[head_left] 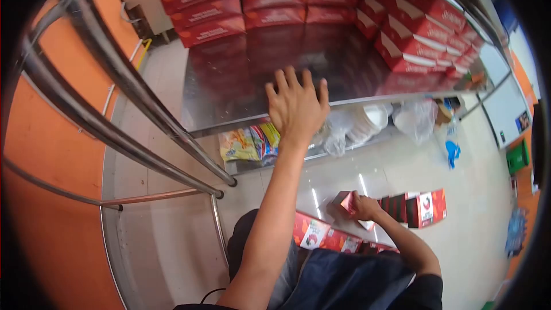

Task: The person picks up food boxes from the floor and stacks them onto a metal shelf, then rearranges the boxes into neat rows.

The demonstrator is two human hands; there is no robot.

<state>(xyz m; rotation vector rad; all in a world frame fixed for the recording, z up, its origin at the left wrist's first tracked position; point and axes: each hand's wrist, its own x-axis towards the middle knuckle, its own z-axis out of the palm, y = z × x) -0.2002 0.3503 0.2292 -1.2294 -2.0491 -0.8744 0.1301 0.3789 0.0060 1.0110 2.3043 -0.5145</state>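
Observation:
My left hand (297, 103) reaches forward, fingers spread, over the front edge of a steel table (229, 89); nothing is in it. Low on the right, near the floor, my right hand (365, 207) grips a small red box (346, 202) by its side. Beside that hand stand more red boxes (433, 206) in a row, some showing dark sides. Nearer my legs lies another row of red and white boxes (313, 231), partly hidden by my clothing. Stacked red cartons (209, 8) line the back of the table, and more cartons (410, 34) are piled on its right side.
Under the tabletop, a lower shelf carries colourful packets (240, 144), white containers (367, 121) and clear plastic bags (414, 117). Metal rails (126, 95) rise at the left beside an orange wall (46, 218). A green bin (517, 158) stands far right on the tiled floor.

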